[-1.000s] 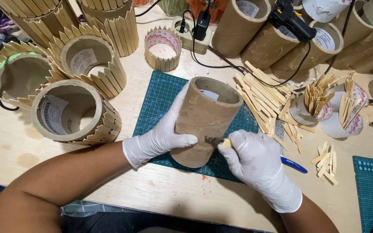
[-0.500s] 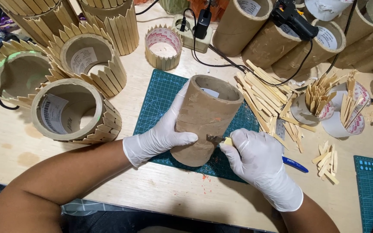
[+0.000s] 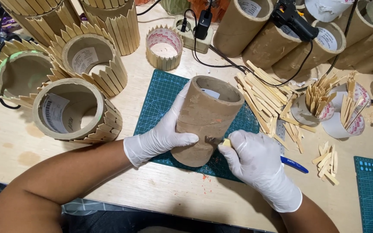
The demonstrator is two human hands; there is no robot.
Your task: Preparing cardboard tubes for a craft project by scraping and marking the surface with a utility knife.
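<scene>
Nearest the camera, two bare forearms reach over the pale wooden desk (image 3: pixel 186 194), both hands in white gloves. The left hand (image 3: pixel 160 136) is spread and wrapped around the side of a brown cardboard tube (image 3: pixel 206 118), fingers curled against its wall. The right hand (image 3: pixel 255 157) is closed in a pinch on a small pale wooden piece (image 3: pixel 226 143), pressing it to the tube's lower edge. The tube stands tilted on a green gridded cutting mat (image 3: pixel 160 97) at the middle of the desk. Just beside the right hand lies a blue pen (image 3: pixel 294 164), partly under the wrist. To the right sits a loose heap of flat wooden sticks (image 3: pixel 266 97), then white cups stuffed with cut stick pieces (image 3: pixel 331 103). To the left stand wide cardboard rings clad in pointed sticks (image 3: pixel 72 112). Farther back a small stick-clad ring (image 3: pixel 164 46) sits near a white power strip (image 3: pixel 191 32), and plain brown tubes (image 3: pixel 255 30) lie stacked at the far right with a black glue gun (image 3: pixel 292 19) on them.
</scene>
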